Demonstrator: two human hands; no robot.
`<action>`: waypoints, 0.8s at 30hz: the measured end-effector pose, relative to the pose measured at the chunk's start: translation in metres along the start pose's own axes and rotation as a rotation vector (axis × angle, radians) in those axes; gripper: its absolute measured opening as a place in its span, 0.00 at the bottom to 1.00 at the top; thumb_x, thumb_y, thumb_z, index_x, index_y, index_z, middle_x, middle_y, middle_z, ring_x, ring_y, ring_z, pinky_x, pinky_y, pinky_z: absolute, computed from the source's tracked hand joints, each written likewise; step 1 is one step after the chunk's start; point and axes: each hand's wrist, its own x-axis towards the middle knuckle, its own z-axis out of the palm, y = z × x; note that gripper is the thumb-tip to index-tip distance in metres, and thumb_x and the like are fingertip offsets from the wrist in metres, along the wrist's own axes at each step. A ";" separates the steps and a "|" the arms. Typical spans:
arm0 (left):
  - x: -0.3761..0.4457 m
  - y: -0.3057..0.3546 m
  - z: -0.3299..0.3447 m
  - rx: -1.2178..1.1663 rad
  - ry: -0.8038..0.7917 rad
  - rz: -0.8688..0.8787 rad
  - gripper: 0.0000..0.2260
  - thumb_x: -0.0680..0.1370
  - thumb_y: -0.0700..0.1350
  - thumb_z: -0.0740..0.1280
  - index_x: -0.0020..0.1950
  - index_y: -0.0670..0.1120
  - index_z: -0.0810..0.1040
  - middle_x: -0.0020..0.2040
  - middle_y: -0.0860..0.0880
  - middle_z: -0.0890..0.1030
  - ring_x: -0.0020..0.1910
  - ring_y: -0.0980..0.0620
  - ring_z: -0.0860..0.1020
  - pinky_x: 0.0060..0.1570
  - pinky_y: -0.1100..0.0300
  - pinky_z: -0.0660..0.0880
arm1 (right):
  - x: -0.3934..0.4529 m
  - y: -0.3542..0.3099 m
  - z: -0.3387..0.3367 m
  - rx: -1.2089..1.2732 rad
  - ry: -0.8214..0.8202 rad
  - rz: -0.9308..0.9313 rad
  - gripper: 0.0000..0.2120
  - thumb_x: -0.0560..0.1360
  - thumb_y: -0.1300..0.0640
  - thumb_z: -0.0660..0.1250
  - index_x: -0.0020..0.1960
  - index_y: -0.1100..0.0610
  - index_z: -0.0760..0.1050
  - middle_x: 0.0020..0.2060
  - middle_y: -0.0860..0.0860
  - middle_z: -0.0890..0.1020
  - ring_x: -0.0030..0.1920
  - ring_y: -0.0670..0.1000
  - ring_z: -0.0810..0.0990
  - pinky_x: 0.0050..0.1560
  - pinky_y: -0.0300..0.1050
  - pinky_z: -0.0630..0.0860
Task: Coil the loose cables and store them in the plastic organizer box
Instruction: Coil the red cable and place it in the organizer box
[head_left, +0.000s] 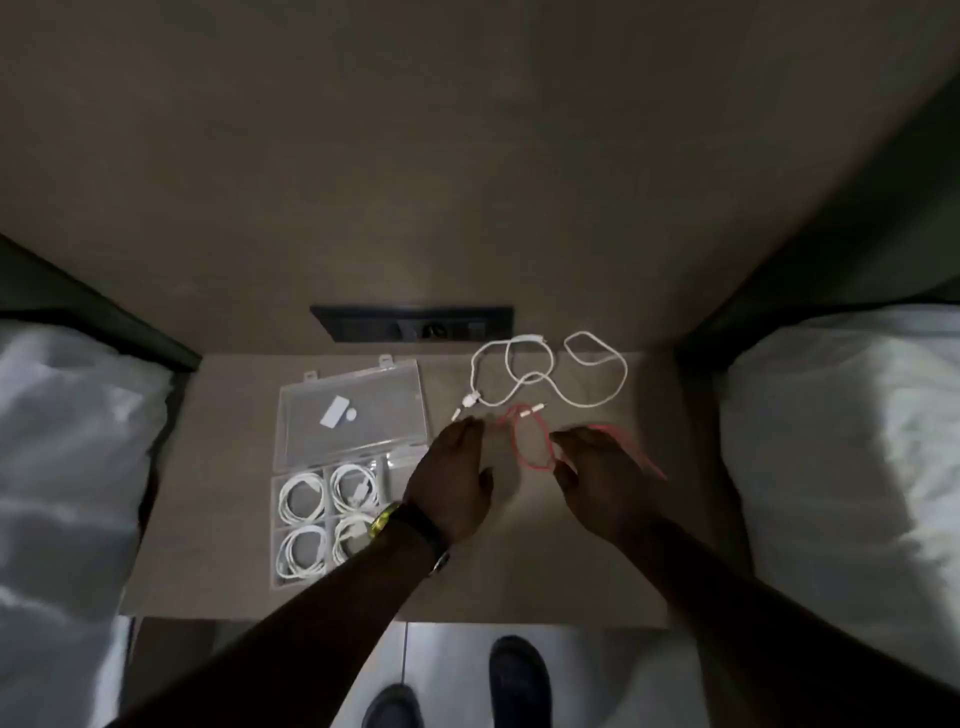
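Since the red cable (535, 447) is light and floppy, pinch its plug end; both your hands (457, 483) (602, 478) hover open.

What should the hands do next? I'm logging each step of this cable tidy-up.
Probably close both hands on the red cable and start looping it. It lies loose between the left hand and right hand, both open, while four compartments of the organizer box already hold coils.
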 end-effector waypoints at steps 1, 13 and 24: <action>0.009 -0.004 0.007 0.021 -0.008 -0.004 0.29 0.75 0.41 0.65 0.74 0.38 0.62 0.73 0.38 0.67 0.74 0.41 0.64 0.73 0.59 0.55 | 0.004 0.002 0.005 -0.030 0.001 -0.026 0.20 0.77 0.54 0.63 0.68 0.55 0.73 0.62 0.54 0.79 0.63 0.58 0.74 0.66 0.49 0.68; 0.024 0.011 0.008 -0.345 0.030 0.127 0.07 0.79 0.46 0.61 0.48 0.49 0.80 0.40 0.50 0.83 0.41 0.50 0.81 0.42 0.58 0.74 | 0.030 -0.015 -0.009 0.100 0.097 -0.309 0.23 0.74 0.59 0.57 0.68 0.61 0.72 0.65 0.59 0.76 0.67 0.59 0.71 0.69 0.52 0.67; 0.007 0.056 -0.031 -1.399 -0.379 -0.489 0.13 0.79 0.49 0.64 0.43 0.40 0.79 0.29 0.48 0.70 0.24 0.54 0.65 0.25 0.64 0.63 | 0.065 0.021 -0.030 0.217 0.307 0.038 0.12 0.82 0.53 0.57 0.56 0.54 0.78 0.50 0.56 0.84 0.53 0.60 0.81 0.51 0.50 0.74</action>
